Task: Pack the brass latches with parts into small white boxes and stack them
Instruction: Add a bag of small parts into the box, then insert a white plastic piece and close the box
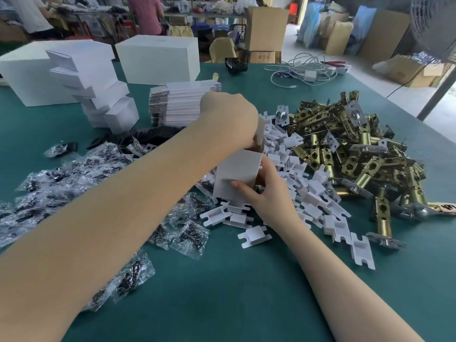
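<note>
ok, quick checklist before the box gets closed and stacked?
1. Box held by both hands: ok, left hand at the top, right hand at the side.
2. Top flap open: ok.
3. Latch inside: cannot tell, opening hidden.
4. Parts bag inside: cannot tell.
5. Stack has room on top: ok, but leaning.
6. Latch pile in reach: ok.

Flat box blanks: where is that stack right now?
In the head view, the blanks sit left of centre, just behind the left hand, right of the packed boxes.
</note>
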Motion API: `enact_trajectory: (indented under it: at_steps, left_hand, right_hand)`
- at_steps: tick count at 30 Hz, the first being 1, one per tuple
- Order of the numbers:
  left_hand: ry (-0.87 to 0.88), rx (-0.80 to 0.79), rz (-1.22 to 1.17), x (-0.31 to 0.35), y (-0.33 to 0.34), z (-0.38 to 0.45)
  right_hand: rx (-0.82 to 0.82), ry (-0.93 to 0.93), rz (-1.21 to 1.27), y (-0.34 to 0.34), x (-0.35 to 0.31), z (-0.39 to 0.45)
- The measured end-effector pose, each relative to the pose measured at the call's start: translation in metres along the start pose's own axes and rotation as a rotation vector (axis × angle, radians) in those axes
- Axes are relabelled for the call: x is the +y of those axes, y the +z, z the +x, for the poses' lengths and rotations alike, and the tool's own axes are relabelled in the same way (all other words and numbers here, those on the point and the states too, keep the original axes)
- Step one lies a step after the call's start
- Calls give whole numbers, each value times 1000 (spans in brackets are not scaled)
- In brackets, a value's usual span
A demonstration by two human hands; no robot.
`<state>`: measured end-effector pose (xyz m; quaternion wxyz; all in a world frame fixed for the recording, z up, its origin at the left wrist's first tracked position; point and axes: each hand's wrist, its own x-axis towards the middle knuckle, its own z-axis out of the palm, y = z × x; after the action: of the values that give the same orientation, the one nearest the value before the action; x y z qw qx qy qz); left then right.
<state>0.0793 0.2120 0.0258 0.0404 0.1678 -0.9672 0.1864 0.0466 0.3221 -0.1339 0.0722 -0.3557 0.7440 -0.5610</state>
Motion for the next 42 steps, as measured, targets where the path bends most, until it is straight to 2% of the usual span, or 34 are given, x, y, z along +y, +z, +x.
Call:
enact_trajectory:
  at_steps: [2,4,6,7,9,11,13,15,16,20,25,31,36,42]
  left_hand:
    - [52,110,-214,-20,2,2]
    - [62,217,-575,-46,4,2]
    - [-84,366,-917,-74,20,10]
    - [-188,411,-919,-90,35,15]
    - [-341,358,-754,-122,71,23]
    - [-392,173,-587,-148,110,27]
    - [-372,-93,-435,-163,139,25]
    - [-314,-312,-386,-169,158,21]
    - [-308,-345,-408,-170,163,20]
    - [-354,-178,-386,-176,168,25]
    - [-322,-203,-243,-172,170,32]
    - [-347,-99,-243,-176,166,37]
    - [-277,-215,-276,-180,176,34]
    - [-242,-227,-92,-168,176,40]
  right_hand:
    - [0,3,2,0,1,0]
    - [-4,-8,-10,0,2,0]
    - [-9,-15,-20,0,2,0]
    - [-8,-17,-19,0,3,0]
    - [-5,-21,-12,0,3,0]
    - [-9,-16,4,0,3,0]
    - [-10,-14,7,0,4,0]
    - [-13,-12,9,0,4,0]
    - [-12,-11,9,0,4,0]
    - [-6,-7,-8,0,2,0]
    - [-16,-1,-10,-1,8,2]
    - [-17,6,-2,-1,6,1]
    - [-9,7,-19,0,5,1]
    - [-10,7,-21,0,6,1]
